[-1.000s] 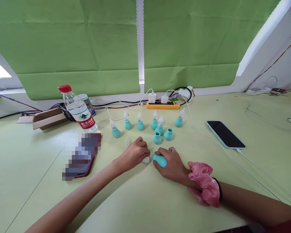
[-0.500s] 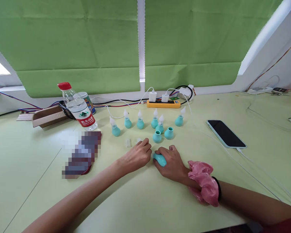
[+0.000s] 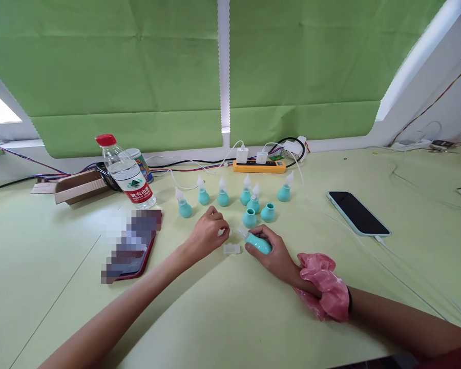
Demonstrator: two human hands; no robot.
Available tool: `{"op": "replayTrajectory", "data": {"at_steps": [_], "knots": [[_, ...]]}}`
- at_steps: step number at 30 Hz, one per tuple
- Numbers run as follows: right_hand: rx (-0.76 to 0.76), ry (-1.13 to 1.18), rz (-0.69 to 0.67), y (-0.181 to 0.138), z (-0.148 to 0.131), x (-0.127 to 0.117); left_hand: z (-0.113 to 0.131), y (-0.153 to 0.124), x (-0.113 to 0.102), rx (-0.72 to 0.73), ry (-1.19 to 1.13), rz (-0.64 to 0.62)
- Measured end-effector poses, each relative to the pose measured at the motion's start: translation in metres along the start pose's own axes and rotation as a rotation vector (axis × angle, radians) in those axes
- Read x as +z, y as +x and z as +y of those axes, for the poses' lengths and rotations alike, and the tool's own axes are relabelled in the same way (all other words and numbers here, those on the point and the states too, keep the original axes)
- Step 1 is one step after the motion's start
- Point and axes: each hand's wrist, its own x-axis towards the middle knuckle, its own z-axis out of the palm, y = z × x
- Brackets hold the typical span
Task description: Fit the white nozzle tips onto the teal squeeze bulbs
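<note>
My right hand [image 3: 275, 252] is closed around a teal rubber bulb [image 3: 258, 243] lying on its side, its clear tip pointing left. My left hand [image 3: 207, 233] is curled just left of that tip, fingers pinched on a small clear piece I can barely see. A small clear cap [image 3: 231, 249] lies on the table between the hands. Behind them stand several teal bulbs with white tips [image 3: 223, 195] and two bare teal bulbs [image 3: 268, 212]. A pink scrunchie [image 3: 325, 284] sits on my right wrist.
A water bottle [image 3: 127, 176] with a red cap, a can and a cardboard box [image 3: 80, 186] stand at back left. A phone in a red case [image 3: 130, 251] lies left; another phone [image 3: 357, 212] charges on the right. A yellow power strip [image 3: 259, 165] and cables run along the back edge.
My right hand lifted and turned the teal bulb, moving slightly away from me. My left hand shifted left and back; a clear cap now lies exposed between the hands.
</note>
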Motion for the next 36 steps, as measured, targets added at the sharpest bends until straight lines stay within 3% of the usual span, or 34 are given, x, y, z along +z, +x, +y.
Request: {"op": "replayTrajectory", "data": {"at_steps": [3,5,8,10,17,20,24,26,29,32,36], "knots": [[0.005,-0.064,-0.019,0.000,-0.002,0.000,-0.006,-0.003,0.008,-0.040,0.066,-0.153],[-0.015,-0.119,-0.035,0.001,-0.003,-0.001,-0.007,-0.004,0.009,-0.059,0.068,-0.148],[-0.089,-0.203,-0.030,0.000,-0.004,-0.001,0.004,-0.003,0.002,-0.107,-0.004,-0.048],[-0.164,-0.267,-0.046,-0.002,-0.003,0.000,0.017,-0.004,-0.004,-0.140,-0.072,0.001],[-0.541,-0.413,-0.198,-0.013,-0.005,0.004,0.049,-0.016,0.005,-0.015,0.018,-0.173],[-0.591,-0.394,-0.214,-0.017,-0.007,0.002,0.051,-0.016,0.007,-0.022,-0.228,-0.199],[-0.712,-0.354,-0.262,-0.020,-0.010,-0.005,0.044,-0.007,-0.004,-0.271,-0.666,-0.252],[-0.672,-0.303,-0.224,-0.018,-0.011,-0.009,0.033,-0.003,-0.011,-0.371,-0.678,-0.149],[-0.455,-0.219,-0.073,-0.010,-0.013,-0.015,0.012,-0.003,-0.014,-0.362,-0.288,0.075],[-0.282,-0.200,-0.010,0.001,-0.012,-0.021,-0.005,-0.013,-0.003,-0.261,0.067,0.057],[-0.090,-0.314,-0.025,0.008,-0.005,-0.022,-0.013,-0.031,0.017,-0.288,0.114,-0.047]]}}
